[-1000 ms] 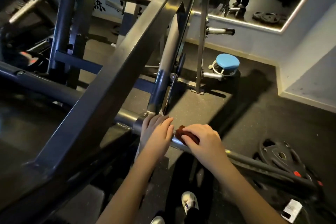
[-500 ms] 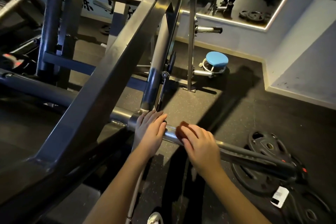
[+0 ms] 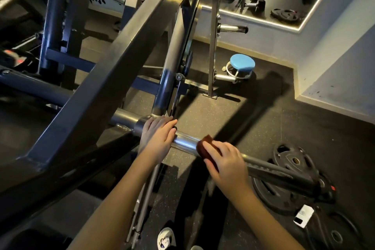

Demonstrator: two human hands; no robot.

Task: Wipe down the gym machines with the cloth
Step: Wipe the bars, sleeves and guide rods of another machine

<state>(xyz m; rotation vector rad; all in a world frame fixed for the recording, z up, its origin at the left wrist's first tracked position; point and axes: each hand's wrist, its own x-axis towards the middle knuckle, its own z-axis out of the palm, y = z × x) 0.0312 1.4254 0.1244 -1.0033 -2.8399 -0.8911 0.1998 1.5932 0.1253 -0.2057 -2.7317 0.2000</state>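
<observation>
A shiny steel bar (image 3: 185, 141) juts from the dark frame of a gym machine (image 3: 105, 79) toward the lower right. My left hand (image 3: 158, 136) is wrapped over the bar close to where it joins the frame. My right hand (image 3: 225, 161) presses a small dark red cloth (image 3: 204, 147) onto the bar a little further out; most of the cloth is hidden under my fingers. Past my right hand the bar turns dull grey and ends near floor plates.
Black weight plates (image 3: 292, 162) lie on the rubber floor at the right, with a small white card (image 3: 303, 215) beside them. A blue round stool (image 3: 242, 65) stands by the far wall. Thick machine beams cross overhead and at left. My shoe (image 3: 165, 238) shows at the bottom.
My right hand has slid the cloth outward along the bar, away from my left hand. The left hand has stayed on the bar near the frame.
</observation>
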